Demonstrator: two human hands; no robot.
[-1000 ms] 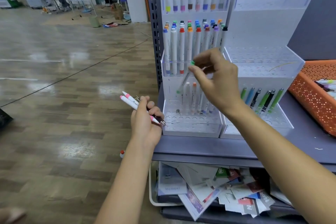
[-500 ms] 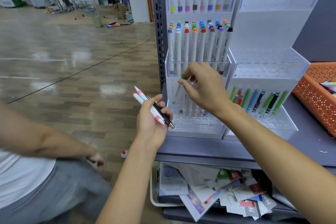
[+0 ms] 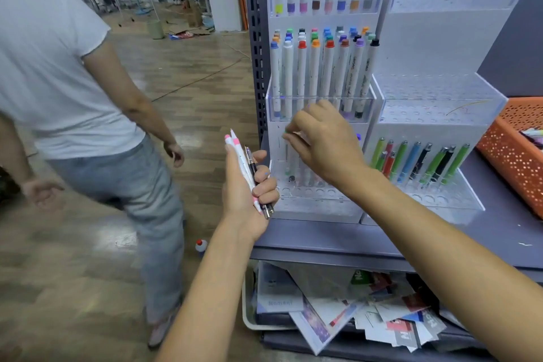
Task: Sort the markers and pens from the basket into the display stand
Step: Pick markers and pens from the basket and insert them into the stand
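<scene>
My left hand (image 3: 246, 188) grips a bundle of pens (image 3: 246, 169): two white ones with pink caps and a dark one, held upright just left of the clear display stand (image 3: 320, 209). My right hand (image 3: 321, 142) pinches the top of a white green-capped marker (image 3: 287, 153) that stands in a hole of the stand's bottom tier. White markers with coloured caps (image 3: 320, 67) fill the tiers above. A second clear stand (image 3: 440, 194) to the right carries green, blue, red and black pens (image 3: 417, 161). The orange basket (image 3: 511, 156) sits at the far right with a few markers inside.
A person in a white shirt and grey jeans (image 3: 73, 91) walks close by on the left over the wooden floor. A small red-capped bottle (image 3: 201, 245) lies on the floor. Papers and leaflets (image 3: 352, 311) fill the shelf below the grey shelf top (image 3: 323, 239).
My right hand lowered the green-capped marker down into the stand's bottom tier. My left hand raised its pens upright. A person walked into view on the left.
</scene>
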